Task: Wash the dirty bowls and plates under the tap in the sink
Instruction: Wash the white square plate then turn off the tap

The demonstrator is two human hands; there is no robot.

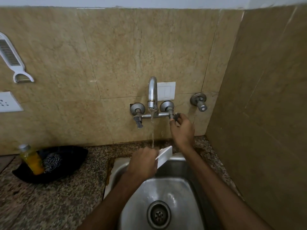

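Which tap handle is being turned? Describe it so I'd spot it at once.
Start at the curved steel spout above the sink. Its crossbar ends in two handles; it is the right handle, pinched by the right hand. The left handle hangs untouched.

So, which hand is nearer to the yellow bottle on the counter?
The left hand. It holds the white plate over the sink, right of the yellow bottle. The right hand is farther right, on the tap handle.
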